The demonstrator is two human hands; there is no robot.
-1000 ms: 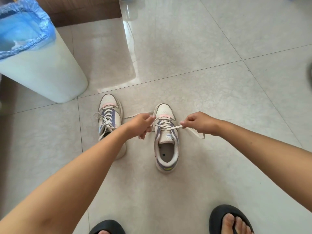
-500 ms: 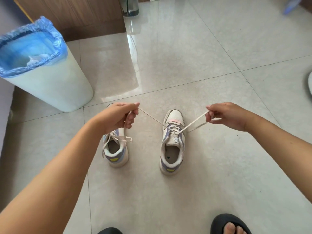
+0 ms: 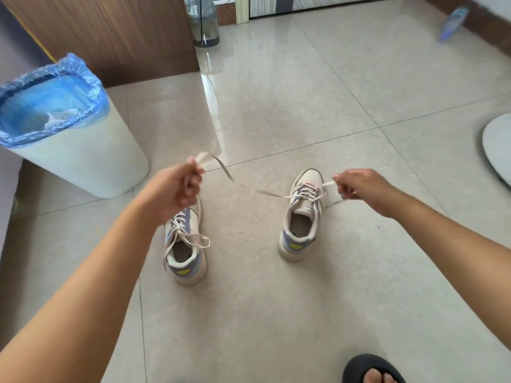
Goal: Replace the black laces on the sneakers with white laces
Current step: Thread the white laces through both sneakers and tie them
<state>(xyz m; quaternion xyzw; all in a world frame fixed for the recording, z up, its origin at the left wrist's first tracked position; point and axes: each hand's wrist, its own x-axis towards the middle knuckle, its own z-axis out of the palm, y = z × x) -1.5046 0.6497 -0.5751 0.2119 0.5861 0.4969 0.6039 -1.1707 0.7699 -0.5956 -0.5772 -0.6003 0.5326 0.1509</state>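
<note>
Floor: pale glossy tile.
Left hand: pinching white flat lace.
Right hand: pinching other end.
Progress: both cream-and-lilac sneakers white-laced; this one beside the hands untied.

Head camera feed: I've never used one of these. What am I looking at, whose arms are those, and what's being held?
There is no machine here. One wide camera sits on a person's head and looks down at the floor, so the two arms reaching in from the bottom are the wearer's own.

The left hand pinches one end of a pale lace, lifted up and out to the side. The right hand pinches the other end. Both ends run from the right sneaker, which stands on the tiled floor. The left sneaker stands beside it, laced and loosely tied, partly behind the left arm.

Also in view: a white bin with a blue liner at left, and the wearer's foot in a black sandal at the bottom edge.
</note>
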